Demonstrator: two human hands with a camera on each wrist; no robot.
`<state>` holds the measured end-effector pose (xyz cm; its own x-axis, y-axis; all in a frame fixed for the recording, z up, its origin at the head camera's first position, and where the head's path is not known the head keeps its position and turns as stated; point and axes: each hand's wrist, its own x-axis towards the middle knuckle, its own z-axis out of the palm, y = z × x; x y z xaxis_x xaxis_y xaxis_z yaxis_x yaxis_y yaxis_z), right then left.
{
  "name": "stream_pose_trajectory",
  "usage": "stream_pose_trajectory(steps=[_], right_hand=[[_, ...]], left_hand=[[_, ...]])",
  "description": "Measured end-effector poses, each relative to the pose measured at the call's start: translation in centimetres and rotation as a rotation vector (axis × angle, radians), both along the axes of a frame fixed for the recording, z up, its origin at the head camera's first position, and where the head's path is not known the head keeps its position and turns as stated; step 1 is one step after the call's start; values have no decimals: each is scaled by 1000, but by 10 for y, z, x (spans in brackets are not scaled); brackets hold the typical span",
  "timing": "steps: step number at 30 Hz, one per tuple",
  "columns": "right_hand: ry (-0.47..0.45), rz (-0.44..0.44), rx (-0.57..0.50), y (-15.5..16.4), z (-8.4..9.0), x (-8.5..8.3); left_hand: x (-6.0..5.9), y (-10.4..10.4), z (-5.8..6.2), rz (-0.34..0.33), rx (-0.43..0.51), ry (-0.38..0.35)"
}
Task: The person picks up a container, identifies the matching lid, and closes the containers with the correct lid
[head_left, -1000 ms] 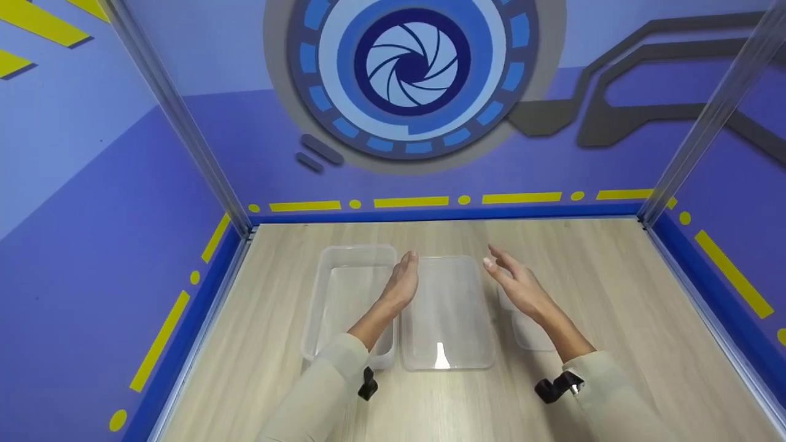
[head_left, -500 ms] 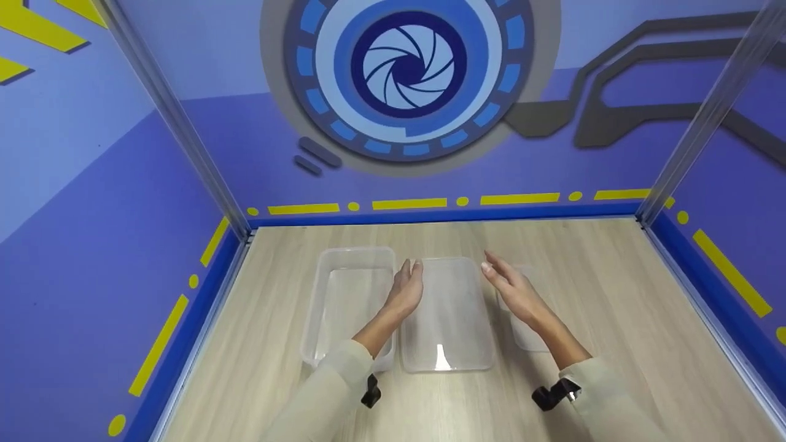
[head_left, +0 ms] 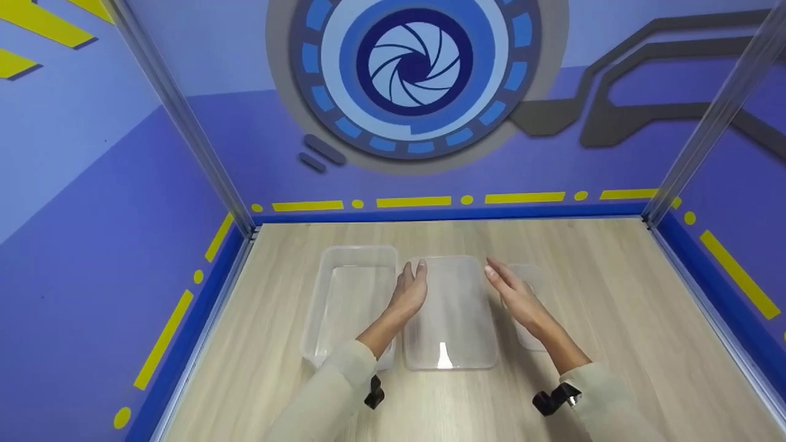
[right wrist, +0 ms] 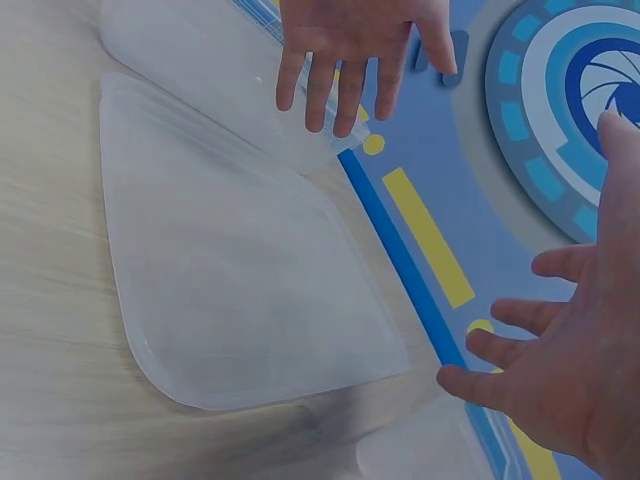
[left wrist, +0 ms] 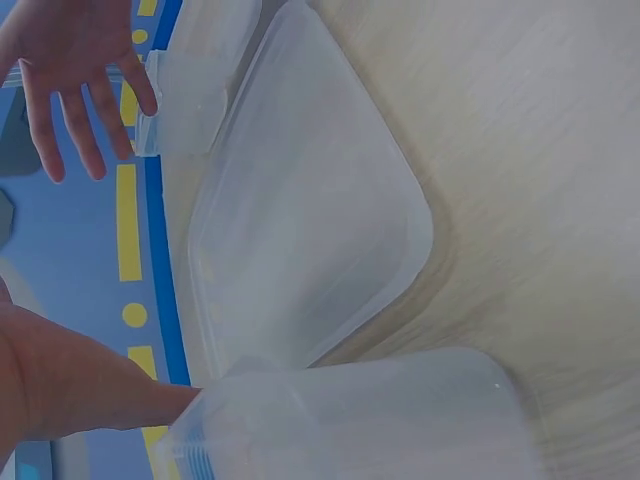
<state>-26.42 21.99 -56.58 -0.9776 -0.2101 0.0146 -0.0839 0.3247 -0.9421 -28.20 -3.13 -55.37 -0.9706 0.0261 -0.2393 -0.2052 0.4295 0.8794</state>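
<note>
A clear plastic box (head_left: 316, 307) stands open-topped on the left. Beside it lies a flat, translucent rectangular lid (head_left: 454, 313). My left hand (head_left: 409, 296) hovers over the gap between the two, palm turned inward and fingers straight. Facing it, my right hand (head_left: 519, 301) is held above the lid's right side, fingers extended. Neither hand holds anything. In the right wrist view, both my left hand (right wrist: 355, 40) and right hand (right wrist: 570, 370) show spread fingers. Small clear plastic pieces (head_left: 529, 339) lie under my right hand, partly hidden by it.
A light wood-grain table (head_left: 620, 294) carries everything. Printed blue panels enclose it, with a back wall (head_left: 430, 184) and a left wall (head_left: 92, 258), joined by metal corner posts (head_left: 196, 147). A black camera mount (head_left: 556, 398) sits at the right wrist.
My left hand has shifted slightly right and nearer to me, its thumb now apart from the fingers. My right fingertips have dropped a little. The box and lid stay put.
</note>
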Motion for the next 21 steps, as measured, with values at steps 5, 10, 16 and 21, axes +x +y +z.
stream_pose_trajectory(steps=[5, 10, 16, 21], right_hand=[[-21, 2, 15, -3, -4, 0], [-36, -2, 27, -5, -8, 2], [-52, -1, 6, -7, -12, 3], [-77, -13, 12, -7, -16, 4]], left_hand=[[2, 0, -6, -1, 9, -14], [3, 1, -10, -15, -13, -31], [4, 2, -11, -20, 3, -37], [4, 5, -14, -22, 6, -60]])
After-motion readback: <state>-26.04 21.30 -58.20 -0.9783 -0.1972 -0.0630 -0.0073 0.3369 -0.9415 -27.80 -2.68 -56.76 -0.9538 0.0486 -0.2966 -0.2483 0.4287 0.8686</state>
